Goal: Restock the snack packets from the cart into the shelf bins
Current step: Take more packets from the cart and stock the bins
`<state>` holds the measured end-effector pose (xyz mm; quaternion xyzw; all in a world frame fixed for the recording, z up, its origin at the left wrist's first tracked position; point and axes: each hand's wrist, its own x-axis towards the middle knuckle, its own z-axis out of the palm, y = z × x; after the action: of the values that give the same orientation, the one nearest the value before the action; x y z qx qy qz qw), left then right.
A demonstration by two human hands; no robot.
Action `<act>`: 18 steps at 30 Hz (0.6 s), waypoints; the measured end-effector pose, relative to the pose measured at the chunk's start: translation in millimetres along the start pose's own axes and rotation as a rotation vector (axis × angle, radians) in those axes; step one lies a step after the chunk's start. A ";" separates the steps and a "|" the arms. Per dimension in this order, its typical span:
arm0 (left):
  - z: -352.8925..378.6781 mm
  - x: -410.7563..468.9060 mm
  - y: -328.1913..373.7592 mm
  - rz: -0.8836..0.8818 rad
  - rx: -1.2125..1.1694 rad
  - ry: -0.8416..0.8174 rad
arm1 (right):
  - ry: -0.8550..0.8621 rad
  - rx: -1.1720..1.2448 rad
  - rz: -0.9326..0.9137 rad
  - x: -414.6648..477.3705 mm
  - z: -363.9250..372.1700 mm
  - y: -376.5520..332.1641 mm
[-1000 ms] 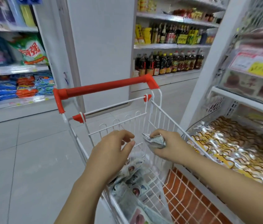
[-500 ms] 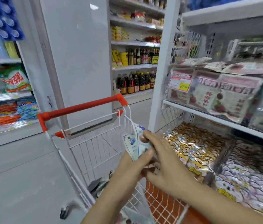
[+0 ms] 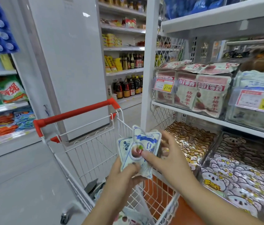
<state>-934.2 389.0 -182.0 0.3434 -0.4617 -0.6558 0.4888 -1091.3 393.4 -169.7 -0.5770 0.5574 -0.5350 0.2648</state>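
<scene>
Mid-restock here, nothing looks finished. A small bunch of white-and-blue snack packets (image 3: 144, 143) is held up above the wire cart (image 3: 92, 153), just past its red handle (image 3: 76, 115) and close to the shelf upright. The bunch is gripped from below by the left hand (image 3: 124, 174), with the fingers curled round the bottom edges. It's pinched from the side by the right hand (image 3: 167, 158), thumb pressed flat on the front packet and the other fingers spread behind it.

So the packets are out of the cart but not in any bin yet. They seem to be getting squared up first, though that's a guess.

A clear shelf bin (image 3: 232, 88) on the middle shelf to the right is already loaded with pale blue-and-white packs that look like the same product, so that's probably where these are headed. The match can't be confirmed, since the print is blurred. The bayberry packets (image 3: 193, 95) beside it look well stocked.

More loose packets (image 3: 128, 219) can be seen down in the cart, so a fair few trips are likely left. How many is hard to tell, as most of the basket is hidden by the arms.
</scene>
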 end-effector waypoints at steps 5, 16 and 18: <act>1.0 -3.3 -1.2 0.031 0.023 0.022 | -0.013 0.367 0.124 -3.2 12.8 8.4; -13.9 -5.5 5.8 -0.109 -0.212 -0.204 | 0.008 0.571 0.222 2.0 15.0 13.6; -26.1 -1.5 14.1 -0.173 -0.204 -0.209 | 0.026 0.565 0.226 4.2 9.5 19.5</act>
<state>-905.7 382.0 -177.5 0.2602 -0.4097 -0.7710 0.4123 -1090.5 382.1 -188.7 -0.4079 0.4505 -0.6434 0.4656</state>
